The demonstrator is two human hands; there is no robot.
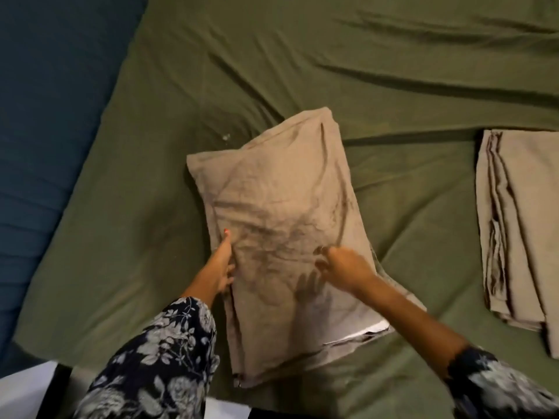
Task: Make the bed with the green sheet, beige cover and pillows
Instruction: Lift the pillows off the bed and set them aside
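Observation:
A beige-covered pillow (281, 213) lies lengthwise on the wrinkled green sheet (211, 71), its open end toward me with white filling showing at the lower right corner. My left hand (220, 264) presses flat against the pillow's left edge, fingers extended. My right hand (344, 264) rests on the pillow's right side with fingers curled into the fabric; it is blurred. A folded beige cover (520, 225) lies on the sheet at the right.
A dark blue surface (45, 116) runs along the left side of the bed. A white edge (24, 391) shows at the bottom left corner. The far half of the green sheet holds only creases.

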